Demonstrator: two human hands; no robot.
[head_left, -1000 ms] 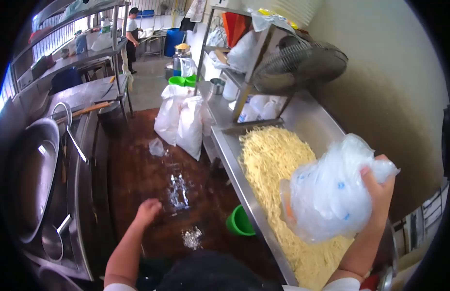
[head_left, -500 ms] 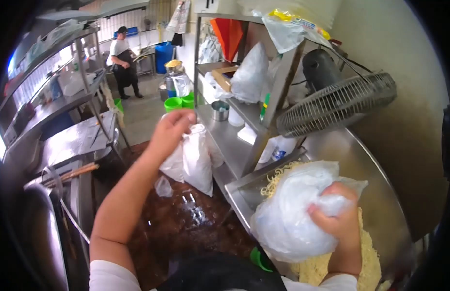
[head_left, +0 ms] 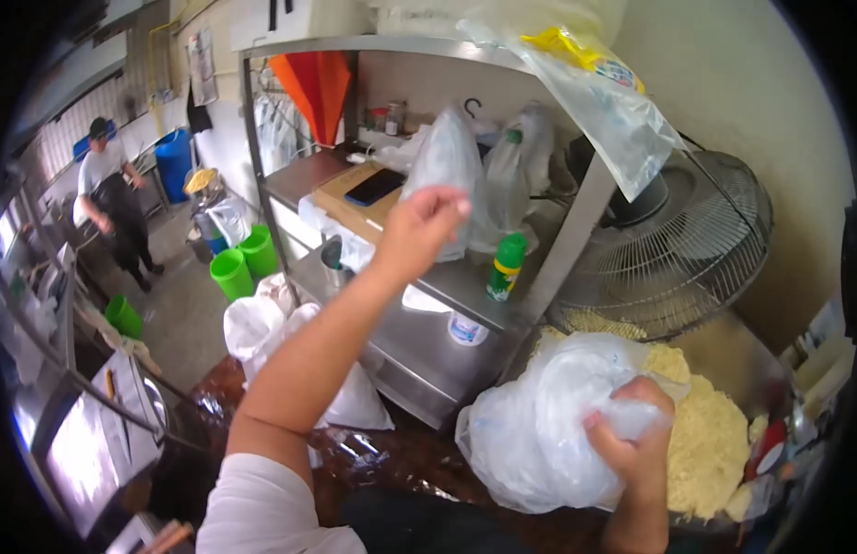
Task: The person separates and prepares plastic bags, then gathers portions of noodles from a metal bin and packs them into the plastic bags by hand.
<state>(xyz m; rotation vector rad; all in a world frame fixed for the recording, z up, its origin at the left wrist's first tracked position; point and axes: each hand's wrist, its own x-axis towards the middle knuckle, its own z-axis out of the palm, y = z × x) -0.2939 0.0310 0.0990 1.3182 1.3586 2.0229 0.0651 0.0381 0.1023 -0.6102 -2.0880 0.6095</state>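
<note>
My right hand (head_left: 636, 429) grips the gathered neck of a bulging, cloudy clear plastic bag (head_left: 548, 429). What the bag contains is hard to make out. It hangs in front of a metal tray area with a pale yellow, dough-like or shredded mass (head_left: 710, 443). My left hand (head_left: 426, 229) is raised in front of the shelf, fingers curled in, with nothing visible in them. Behind and around it are another clear plastic bag (head_left: 447, 152), a dark phone (head_left: 375, 186) on a cardboard box (head_left: 341, 198), and a green spray can (head_left: 508, 268).
A large fan (head_left: 668, 249) leans by the metal shelf post on the right. White sacks (head_left: 354, 399) stand on the wet reddish floor below my left arm. Green buckets (head_left: 233, 273) and a blue barrel (head_left: 173, 164) are farther back. Another person (head_left: 114, 198) stands at far left.
My view has turned right and closer to the shelf. My left hand has gone from over the white sacks to in front of the shelf. My right hand still grips the bag.
</note>
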